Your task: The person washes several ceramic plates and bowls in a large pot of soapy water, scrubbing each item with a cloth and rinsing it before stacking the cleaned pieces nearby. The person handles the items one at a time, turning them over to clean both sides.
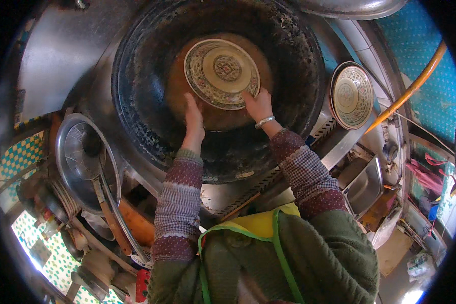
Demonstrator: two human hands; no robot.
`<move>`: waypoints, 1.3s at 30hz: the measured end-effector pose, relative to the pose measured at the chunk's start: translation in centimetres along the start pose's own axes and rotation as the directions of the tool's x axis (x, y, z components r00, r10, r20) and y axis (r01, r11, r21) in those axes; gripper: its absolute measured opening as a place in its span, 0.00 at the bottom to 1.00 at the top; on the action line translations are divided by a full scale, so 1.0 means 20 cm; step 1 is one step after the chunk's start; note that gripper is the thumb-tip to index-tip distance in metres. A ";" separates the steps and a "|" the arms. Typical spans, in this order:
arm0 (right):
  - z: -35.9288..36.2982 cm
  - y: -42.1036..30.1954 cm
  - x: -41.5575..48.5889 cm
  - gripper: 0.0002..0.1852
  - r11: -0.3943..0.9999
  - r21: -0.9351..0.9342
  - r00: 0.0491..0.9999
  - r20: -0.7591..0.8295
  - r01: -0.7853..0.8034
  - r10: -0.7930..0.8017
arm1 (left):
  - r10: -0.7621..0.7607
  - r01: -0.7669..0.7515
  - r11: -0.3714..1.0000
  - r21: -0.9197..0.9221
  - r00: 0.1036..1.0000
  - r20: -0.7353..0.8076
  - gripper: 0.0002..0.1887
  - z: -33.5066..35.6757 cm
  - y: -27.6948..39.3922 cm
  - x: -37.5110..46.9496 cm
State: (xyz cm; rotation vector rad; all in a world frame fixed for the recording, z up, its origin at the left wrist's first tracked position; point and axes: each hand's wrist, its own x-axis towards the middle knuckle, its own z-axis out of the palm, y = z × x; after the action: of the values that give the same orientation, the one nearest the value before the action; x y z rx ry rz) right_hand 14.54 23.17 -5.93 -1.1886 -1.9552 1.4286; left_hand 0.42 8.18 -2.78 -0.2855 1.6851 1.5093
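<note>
A patterned ceramic plate (222,74) is held tilted over a large blackened wok (152,133) with brownish liquid (174,87) in its bottom. My right hand (259,105), with a bracelet at the wrist, grips the plate's lower right rim, its thumb on the upper face. My left hand (194,119) is beside the plate's lower left edge, fingers extended; a small gap seems to part it from the rim. Whether the plate touches the liquid cannot be told.
Similar patterned plates (351,97) are stacked at the wok's right, near an orange hose (410,89). At the left, a metal basin (60,152) holds a ladle (110,216) and another long-handled utensil. A rectangular metal pan (368,186) lies lower right. A large metal lid (353,9) is at the top.
</note>
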 end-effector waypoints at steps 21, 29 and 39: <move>-0.03 -0.16 -0.10 0.17 0.958 0.129 0.946 0.169 0.258 -0.277 | 0.132 -0.079 0.757 -0.649 0.991 0.034 0.26 -0.21 0.05 -0.36; -0.07 -0.39 -0.06 0.14 0.969 0.090 0.964 0.114 0.232 -0.241 | 0.273 -0.161 0.870 -0.467 0.945 0.181 0.26 -0.28 0.01 -0.45; 0.06 -0.03 0.15 0.14 0.940 -0.245 0.971 0.085 0.238 -0.224 | 0.293 -0.219 0.913 -0.343 0.939 0.182 0.25 -0.29 0.04 -0.51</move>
State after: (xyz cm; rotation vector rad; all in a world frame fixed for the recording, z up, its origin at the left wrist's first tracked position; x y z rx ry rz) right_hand 11.84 24.97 -6.12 -0.9880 -2.2847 1.1288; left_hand 3.72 -0.46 4.42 -0.0505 1.3304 1.9368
